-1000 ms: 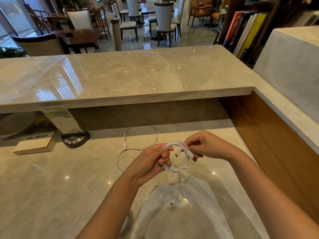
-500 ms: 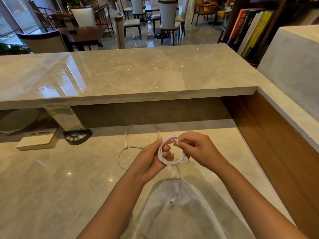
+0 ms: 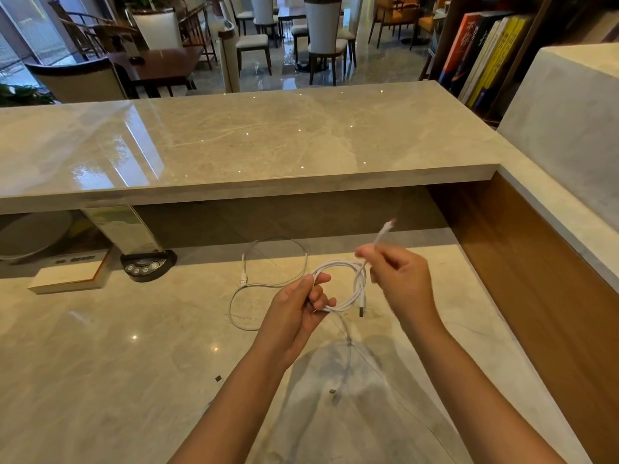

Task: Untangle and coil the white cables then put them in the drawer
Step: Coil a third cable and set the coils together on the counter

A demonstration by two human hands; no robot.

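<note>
a: where's your coiled white cable (image 3: 348,289)?
b: above the bench (image 3: 100,363); your left hand (image 3: 294,316) grips one side of its loop; your right hand (image 3: 398,279) pinches the free end, connector raised.
a: the other?
b: a second cable (image 3: 268,286) lies loose on the bench behind.

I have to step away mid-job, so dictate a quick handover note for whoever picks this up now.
Left hand: shut on the coiled white cable, held above the counter.
Right hand: pinching that cable's free end, connector sticking up.
Second white cable: loose on the counter, behind the hands.
Done: first cable mostly coiled.
Left: finish it, coil the second, put both in the drawer, which is not in view.
</note>
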